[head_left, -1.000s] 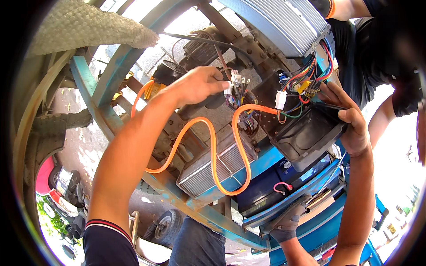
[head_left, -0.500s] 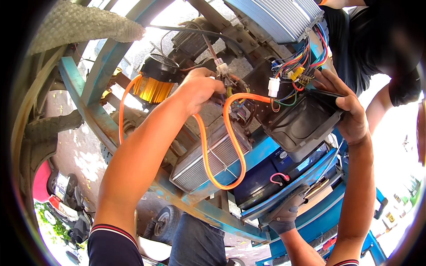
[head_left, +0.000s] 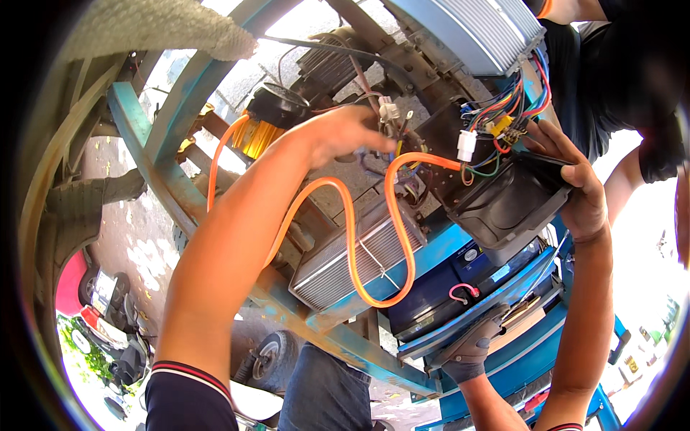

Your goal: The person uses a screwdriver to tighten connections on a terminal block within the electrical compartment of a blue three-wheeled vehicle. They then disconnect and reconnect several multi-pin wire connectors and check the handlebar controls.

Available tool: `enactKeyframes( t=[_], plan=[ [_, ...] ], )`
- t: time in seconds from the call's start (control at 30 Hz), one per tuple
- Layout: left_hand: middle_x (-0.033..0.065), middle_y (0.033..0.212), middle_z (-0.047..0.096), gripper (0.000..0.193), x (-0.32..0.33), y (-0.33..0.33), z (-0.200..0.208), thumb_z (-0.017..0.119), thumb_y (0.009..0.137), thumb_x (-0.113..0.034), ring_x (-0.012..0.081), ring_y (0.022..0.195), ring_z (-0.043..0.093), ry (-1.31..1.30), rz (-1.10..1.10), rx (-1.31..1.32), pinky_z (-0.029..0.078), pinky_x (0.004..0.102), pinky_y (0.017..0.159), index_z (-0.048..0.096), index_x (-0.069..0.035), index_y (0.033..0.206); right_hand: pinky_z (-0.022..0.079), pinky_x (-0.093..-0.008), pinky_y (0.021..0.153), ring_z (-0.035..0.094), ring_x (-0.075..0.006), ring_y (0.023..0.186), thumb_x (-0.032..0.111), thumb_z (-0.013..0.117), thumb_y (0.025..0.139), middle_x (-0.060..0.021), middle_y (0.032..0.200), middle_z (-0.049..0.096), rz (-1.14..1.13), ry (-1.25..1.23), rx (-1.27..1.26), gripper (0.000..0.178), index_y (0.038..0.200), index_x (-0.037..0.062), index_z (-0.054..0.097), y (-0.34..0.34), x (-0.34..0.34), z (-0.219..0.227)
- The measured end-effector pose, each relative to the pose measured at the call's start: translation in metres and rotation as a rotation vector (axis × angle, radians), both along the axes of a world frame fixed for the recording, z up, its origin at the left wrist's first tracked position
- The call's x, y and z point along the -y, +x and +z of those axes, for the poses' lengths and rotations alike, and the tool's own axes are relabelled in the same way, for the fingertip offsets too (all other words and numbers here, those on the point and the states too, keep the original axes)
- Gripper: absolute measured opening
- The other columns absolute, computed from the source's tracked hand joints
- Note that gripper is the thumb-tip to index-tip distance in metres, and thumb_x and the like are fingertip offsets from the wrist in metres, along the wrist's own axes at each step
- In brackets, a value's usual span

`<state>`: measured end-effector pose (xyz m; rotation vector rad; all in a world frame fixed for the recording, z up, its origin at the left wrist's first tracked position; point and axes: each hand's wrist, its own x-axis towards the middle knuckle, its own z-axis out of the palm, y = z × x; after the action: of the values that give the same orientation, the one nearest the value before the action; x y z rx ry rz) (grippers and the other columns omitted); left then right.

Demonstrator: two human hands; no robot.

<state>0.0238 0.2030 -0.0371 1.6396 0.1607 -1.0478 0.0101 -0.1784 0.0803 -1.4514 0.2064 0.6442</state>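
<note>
My left hand [head_left: 348, 136], smeared by motion, reaches across the frame with a finger stretched out and nothing visible in its grasp. Beside its fingertips are a white connector [head_left: 388, 109] and a thin wire with a ring terminal [head_left: 407, 122]. My right hand [head_left: 575, 172] grips the right edge of an open black plastic box [head_left: 507, 197], thumb on the rim. Coloured wires with a white plug [head_left: 466, 146] and a yellow connector [head_left: 501, 127] bunch at the box's upper edge. A thick orange cable [head_left: 352, 251] loops below my left hand and ends near the box.
A finned metal unit [head_left: 359, 255] sits in the blue frame [head_left: 338, 345], beside a dark blue battery [head_left: 431, 298]. A second finned unit [head_left: 481, 32] is at the top. Left stands a black and gold motor [head_left: 277, 108]. Another person in black [head_left: 611, 79] is at the upper right.
My left hand has come away from the wire bundle, its finger stretching out, and a ring-terminal wire now shows beside it. The whole view has shifted slightly; my right hand keeps hold of the box.
</note>
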Motion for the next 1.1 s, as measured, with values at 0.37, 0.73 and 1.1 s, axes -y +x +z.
enactKeyframes(
  t=[0.37, 0.73, 1.1],
  plan=[
    [0.0176, 0.137, 0.059, 0.098, 0.000, 0.003, -0.029, 0.051, 0.093, -0.080, 0.0221, 0.107, 0.062, 0.110, -0.111, 0.003, 0.047, 0.0408, 0.102, 0.054, 0.004, 0.145, 0.031, -0.0451, 0.123, 0.041, -0.0344, 0.146, 0.039, 0.060, 0.075, -0.0236, 0.162, 0.042, 0.009, -0.073, 0.023, 0.103, 0.159, -0.0107, 0.029, -0.002, -0.006, 0.002],
    [0.0187, 0.097, 0.076, 0.032, -0.070, -0.012, 0.049, 0.056, 0.107, -0.022, 0.0132, 0.067, 0.063, -0.125, -0.009, 0.060, 0.051, 0.0275, 0.062, 0.067, 0.007, 0.114, 0.029, -0.0420, 0.123, 0.043, -0.0313, 0.144, 0.032, 0.058, 0.078, -0.0234, 0.155, 0.050, 0.020, -0.071, 0.026, 0.093, 0.156, -0.0125, 0.035, 0.004, -0.003, 0.008],
    [0.0106, 0.078, 0.071, 0.016, -0.052, -0.040, 0.079, 0.068, 0.088, -0.008, 0.0144, 0.068, 0.064, 0.265, -0.164, 0.222, 0.053, 0.0346, 0.064, 0.072, 0.006, 0.092, 0.055, -0.0399, 0.086, 0.071, -0.0325, 0.097, -0.004, 0.059, 0.081, -0.0215, 0.107, 0.072, 0.368, -0.642, 1.034, 0.029, 0.109, -0.0039, 0.067, -0.019, -0.200, 0.051]
  ],
)
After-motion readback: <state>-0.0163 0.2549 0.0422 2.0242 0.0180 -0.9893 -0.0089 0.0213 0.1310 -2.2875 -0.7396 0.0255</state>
